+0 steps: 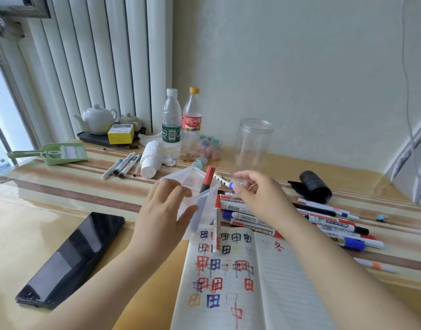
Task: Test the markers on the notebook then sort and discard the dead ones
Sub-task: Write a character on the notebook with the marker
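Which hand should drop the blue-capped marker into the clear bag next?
The right hand. It already pinches the blue-capped marker with its far end at the mouth of the clear bag, while the left hand is busy holding that bag open with a red marker inside.

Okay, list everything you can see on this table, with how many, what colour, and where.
notebook: one, open, coloured test marks, front centre
marker pile: many, red, blue, black caps, right of notebook
thin pens: several, white, back left
clear bag: one, holds a red-capped marker
blue marker: one, at the bag's mouth
bottles: two, clear, back centre
clear jar: one, back right
phone: one, black, front left
teapot: one, white, back left
dustpan: one, green, left
left hand: holds bag
right hand: pinches blue marker
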Demonstrator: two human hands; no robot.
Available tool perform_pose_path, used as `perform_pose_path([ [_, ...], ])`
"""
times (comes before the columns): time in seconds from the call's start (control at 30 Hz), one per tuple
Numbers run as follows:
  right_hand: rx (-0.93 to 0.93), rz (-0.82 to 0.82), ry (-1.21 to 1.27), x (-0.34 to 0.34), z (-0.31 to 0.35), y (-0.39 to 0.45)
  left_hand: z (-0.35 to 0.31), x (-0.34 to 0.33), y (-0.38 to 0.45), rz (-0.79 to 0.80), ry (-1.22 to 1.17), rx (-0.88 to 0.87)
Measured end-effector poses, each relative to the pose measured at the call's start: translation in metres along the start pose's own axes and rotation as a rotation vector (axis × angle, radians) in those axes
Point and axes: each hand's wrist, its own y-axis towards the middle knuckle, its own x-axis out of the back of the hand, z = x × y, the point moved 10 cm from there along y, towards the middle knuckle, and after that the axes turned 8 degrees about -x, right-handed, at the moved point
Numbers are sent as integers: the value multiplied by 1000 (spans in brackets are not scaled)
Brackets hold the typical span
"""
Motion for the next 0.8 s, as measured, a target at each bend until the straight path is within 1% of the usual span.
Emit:
perform_pose_path([
  [0.1, -155, 91, -107, -9, -42, -9, -14, 8, -2, -70, -9, -55],
  [0.17, -194, 198, -164, -33, -52, -17, -27, 10, -3, -97, -44, -119],
  [0.23, -227, 280, -159, -60, -51, -25, -41, 9, -4, -87, -85, -197],
  [0.3, -237, 286, -128, -78, -46, -27, -54, 2, -8, -25, -134, -282],
  [0.37, -245, 245, -97, -85, -42, -23, -61, -7, -15, 80, -171, -334],
  [0.47, -290, 201, -78, -84, -46, -17, -55, -18, -24, 209, -187, -325],
  [0.57, -330, 162, -46, -64, -53, -20, -49, -25, -23, 293, -186, -299],
  [0.67, -249, 140, -30, -26, -56, -30, -60, -41, -19, 400, -157, -355],
  [0.73, -171, 179, -78, -4, -61, -41, -75, -54, -14, 443, -124, -424],
  [0.8, -114, 250, -158, 9, -70, -53, -89, -67, -8, 440, -90, -471],
])
